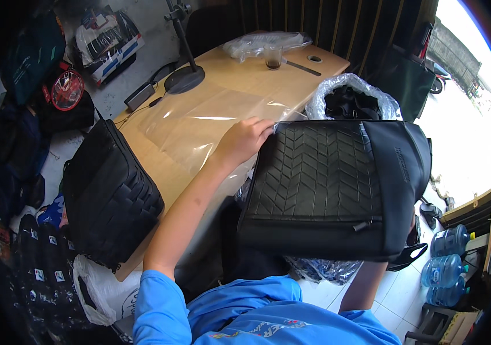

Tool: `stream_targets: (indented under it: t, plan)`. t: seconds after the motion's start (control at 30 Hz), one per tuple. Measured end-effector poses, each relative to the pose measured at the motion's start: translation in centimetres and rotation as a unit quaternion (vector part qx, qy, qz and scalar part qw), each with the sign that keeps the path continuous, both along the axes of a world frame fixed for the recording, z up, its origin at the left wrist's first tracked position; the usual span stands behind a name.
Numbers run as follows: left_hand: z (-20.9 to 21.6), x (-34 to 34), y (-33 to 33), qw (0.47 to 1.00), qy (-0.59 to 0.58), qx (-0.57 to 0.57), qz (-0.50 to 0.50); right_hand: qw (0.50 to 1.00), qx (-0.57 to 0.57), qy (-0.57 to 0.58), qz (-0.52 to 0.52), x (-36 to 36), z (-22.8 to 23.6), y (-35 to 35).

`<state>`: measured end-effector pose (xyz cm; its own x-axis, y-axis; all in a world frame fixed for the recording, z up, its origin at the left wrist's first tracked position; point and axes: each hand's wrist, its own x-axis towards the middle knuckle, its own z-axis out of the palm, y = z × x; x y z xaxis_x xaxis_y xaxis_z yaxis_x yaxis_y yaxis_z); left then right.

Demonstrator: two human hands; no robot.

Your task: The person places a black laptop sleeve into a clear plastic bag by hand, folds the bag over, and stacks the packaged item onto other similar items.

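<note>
Two hands work here: the left (249,138) curls its fingers closed, pinching the upper-left corner of a boxy black bag (314,178) beside the wooden table (222,75). Chevron grooves crease its leathery panel. The right hand is hidden beneath; its grip cannot be told.

Pinches with left grip (250,137) at far left corner of black bag (320,184); extends right forearm (365,286) beneath its near edge, with right grip hidden.
</note>
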<state>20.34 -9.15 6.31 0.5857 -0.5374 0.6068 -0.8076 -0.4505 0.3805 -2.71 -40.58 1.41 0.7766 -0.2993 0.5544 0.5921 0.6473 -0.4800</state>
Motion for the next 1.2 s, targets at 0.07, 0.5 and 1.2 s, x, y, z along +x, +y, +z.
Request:
stream_targets:
  t: [0.07,0.5,1.2]
  plan:
    - [-0.5,-0.8,1.3,1.0,-0.01,0.024,0.01,0.999,0.032,-0.007,0.04,1.6,-1.2,0.4]
    - [-3.5,-4.8,5.6,0.971,0.17,-0.002,0.168,0.988,0.114,0.057,0.084,6.4,-7.6,2.5]
    - [-2.4,-3.0,8.9,0.986,0.124,-0.001,0.113,0.847,-0.15,0.508,0.052,4.8,-0.6,0.5]
